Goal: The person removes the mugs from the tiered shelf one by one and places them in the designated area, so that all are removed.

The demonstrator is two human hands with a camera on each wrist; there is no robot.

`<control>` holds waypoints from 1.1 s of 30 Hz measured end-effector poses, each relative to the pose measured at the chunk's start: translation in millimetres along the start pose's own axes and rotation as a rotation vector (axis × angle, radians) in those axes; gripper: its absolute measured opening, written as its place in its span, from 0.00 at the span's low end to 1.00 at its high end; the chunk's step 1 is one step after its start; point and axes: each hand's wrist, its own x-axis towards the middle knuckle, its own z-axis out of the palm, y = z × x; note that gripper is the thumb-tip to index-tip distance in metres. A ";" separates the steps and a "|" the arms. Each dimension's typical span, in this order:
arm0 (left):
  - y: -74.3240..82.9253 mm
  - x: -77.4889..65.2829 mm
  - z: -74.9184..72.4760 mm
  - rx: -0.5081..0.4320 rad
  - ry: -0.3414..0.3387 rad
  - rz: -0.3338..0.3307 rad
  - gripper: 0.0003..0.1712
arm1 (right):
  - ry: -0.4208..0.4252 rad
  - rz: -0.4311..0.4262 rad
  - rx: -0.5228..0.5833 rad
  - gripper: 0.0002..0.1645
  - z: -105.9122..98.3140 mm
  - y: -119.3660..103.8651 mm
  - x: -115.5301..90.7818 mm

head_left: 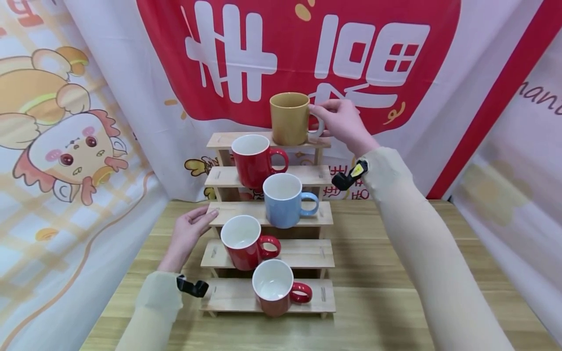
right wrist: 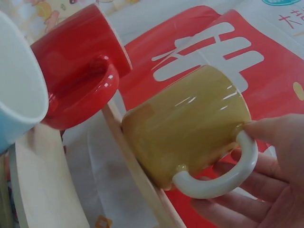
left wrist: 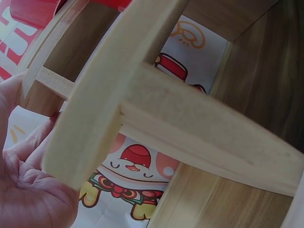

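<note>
A mustard-yellow mug with a white handle stands upright on the top step of a wooden stepped rack. My right hand pinches its handle, thumb near the upper end and fingers behind. With thumb above and fingers beneath, my left hand grips the left end of the middle step. In the left wrist view, the rack's end partly covers that hand. A red mug sits on the second step from the top, and a light blue mug on the middle one.
Lower down are another red mug on the fourth step and a red-handled mug on the bottom step. The rack stands on a wooden table. A red and white printed cloth hangs close behind, with cloth at both sides.
</note>
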 end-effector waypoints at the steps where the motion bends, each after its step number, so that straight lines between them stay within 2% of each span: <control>1: -0.2 0.8 0.0 -0.002 -0.002 -0.003 0.40 | -0.003 0.009 0.002 0.33 -0.1 -1.0 -0.4; 10: 4.2 -3.6 1.5 0.002 0.007 0.002 0.40 | -0.047 0.097 0.058 0.30 -1.6 -8.1 -3.1; 15: 4.8 -5.1 1.4 0.007 0.008 0.010 0.42 | -0.053 0.089 0.086 0.28 -2.3 -5.0 -2.8; 21: 1.1 -6.1 2.8 0.024 0.013 -0.020 0.46 | -0.071 0.071 0.135 0.29 -4.6 4.9 -5.2; 27: -1.0 -5.9 5.2 0.012 0.016 0.003 0.42 | -0.033 0.061 0.137 0.29 -9.5 11.4 -13.7; 33: 1.8 -5.5 3.2 0.019 0.022 -0.001 0.42 | 0.009 0.054 0.118 0.30 -25.2 13.0 -25.1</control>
